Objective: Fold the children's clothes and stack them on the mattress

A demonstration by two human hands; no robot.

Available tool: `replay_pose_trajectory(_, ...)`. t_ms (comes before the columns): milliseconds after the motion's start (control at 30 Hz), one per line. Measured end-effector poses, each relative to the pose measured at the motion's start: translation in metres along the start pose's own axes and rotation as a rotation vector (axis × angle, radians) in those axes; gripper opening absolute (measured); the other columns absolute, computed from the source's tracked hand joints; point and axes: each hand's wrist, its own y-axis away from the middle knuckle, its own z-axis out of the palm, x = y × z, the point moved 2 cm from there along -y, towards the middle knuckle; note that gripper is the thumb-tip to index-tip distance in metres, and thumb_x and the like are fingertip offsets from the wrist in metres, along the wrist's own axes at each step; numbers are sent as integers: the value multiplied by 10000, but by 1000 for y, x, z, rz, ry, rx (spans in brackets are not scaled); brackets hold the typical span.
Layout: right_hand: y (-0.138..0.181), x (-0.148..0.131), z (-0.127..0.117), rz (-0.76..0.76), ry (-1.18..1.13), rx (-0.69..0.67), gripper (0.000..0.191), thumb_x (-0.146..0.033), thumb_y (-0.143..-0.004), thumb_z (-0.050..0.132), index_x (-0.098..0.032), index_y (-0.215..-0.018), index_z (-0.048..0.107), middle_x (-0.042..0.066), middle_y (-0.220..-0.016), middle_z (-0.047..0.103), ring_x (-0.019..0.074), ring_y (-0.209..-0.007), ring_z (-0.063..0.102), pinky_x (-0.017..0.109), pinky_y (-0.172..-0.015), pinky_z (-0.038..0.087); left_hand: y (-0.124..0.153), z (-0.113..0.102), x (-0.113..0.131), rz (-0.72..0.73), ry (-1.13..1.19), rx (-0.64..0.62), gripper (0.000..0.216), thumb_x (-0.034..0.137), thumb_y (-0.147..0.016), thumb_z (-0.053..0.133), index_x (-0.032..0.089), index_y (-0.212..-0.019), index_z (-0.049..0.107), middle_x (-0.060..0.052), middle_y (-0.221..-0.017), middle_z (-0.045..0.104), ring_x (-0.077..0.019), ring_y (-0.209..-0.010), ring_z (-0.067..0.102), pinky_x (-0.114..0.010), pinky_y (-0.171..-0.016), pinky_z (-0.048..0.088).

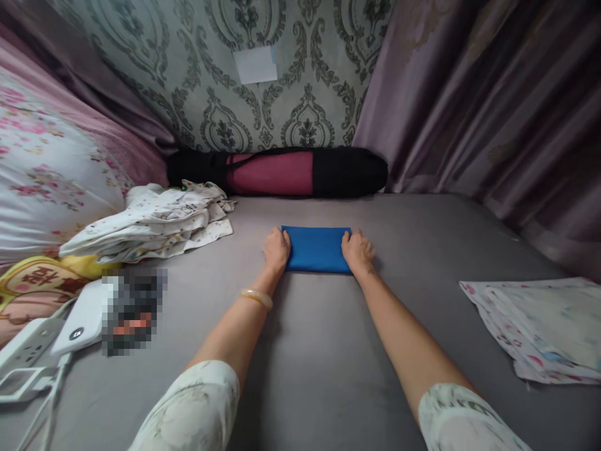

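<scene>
Far left of the folded blue cloth (317, 250), floral bedding (51, 181) slopes down to the bed (319, 351); on the nearer side of that bedding lie a white power strip (35, 341) and a white power bank (84, 316), with a blurred-out patch beside the latter. Left of the cloth and slightly beyond it is a rumpled heap of printed white clothes (164, 222), while a black-and-maroon carry bag (272, 174) lies lengthwise behind it. The left hand (277, 249) grips the cloth's left end, thumb on top, fingers curled out of sight. Lying flat on the grey sheet, the cloth spans the gap between both hands. The right hand (358, 252) holds its right end in the same way. Well to the right, and nearer the person, is a flat stack of printed fabric (539, 329). The step in hand seems to be holding or squaring the cloth's two ends; from here, a next move calls for even tension, both hands level, so the folded edges stay aligned.
</scene>
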Motion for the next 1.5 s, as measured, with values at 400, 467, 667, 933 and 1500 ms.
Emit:
replay_pose_trajectory(400, -4, 17, -15, 47, -203, -169, 550, -482, -997, 316, -68, -1119, 657, 238, -1079, 679, 319, -1074, 639, 390, -874, 487, -6, -27, -15, -199, 262, -165, 424, 519, -929, 426, 152, -933, 638, -194, -931, 716, -308, -966, 679, -356, -767, 515)
replay_pose_trajectory(467, -2, 24, -16, 58, -231, -174, 572, -491, -996, 297, -74, -1089, 678, 236, -1076, 684, 312, -1081, 636, 370, -862, 491, -1, -30, -24, -213, 321, -192, 371, 494, -903, 498, 151, -908, 640, -178, -908, 718, -295, -934, 686, -340, -745, 515)
replay_pose_trajectory(667, 24, 30, -21, 16, -178, -149, 407, -403, -966, 427, -105, -1103, 666, 211, -1083, 690, 303, -1041, 654, 354, -826, 488, 27, -34, -32, -172, 364, -239, 350, 431, -810, 646, 127, -984, 644, -147, -981, 718, -258, -958, 676, -303, -775, 500)
replay_pose_trajectory(933, 49, 25, -20, -26, -40, -19, 314, -285, -981, 397, -106, -1157, 585, 213, -1038, 688, 304, -993, 671, 393, -834, 475, 52, -30, -32, -38, 206, -163, 280, 324, -925, 474, 160, -1130, 573, -127, -1035, 702, -238, -1017, 652, -302, -825, 475)
replay_pose_trajectory(1500, 42, 32, -22, -83, 47, -151, 348, -209, -984, 302, -111, -1212, 546, 204, -1076, 679, 292, -1014, 660, 402, -847, 474, 61, -28, -41, 239, -98, -118, 320, 352, -1003, 320, 168, -1210, 480, -141, -1027, 689, -243, -957, 651, -306, -756, 446)
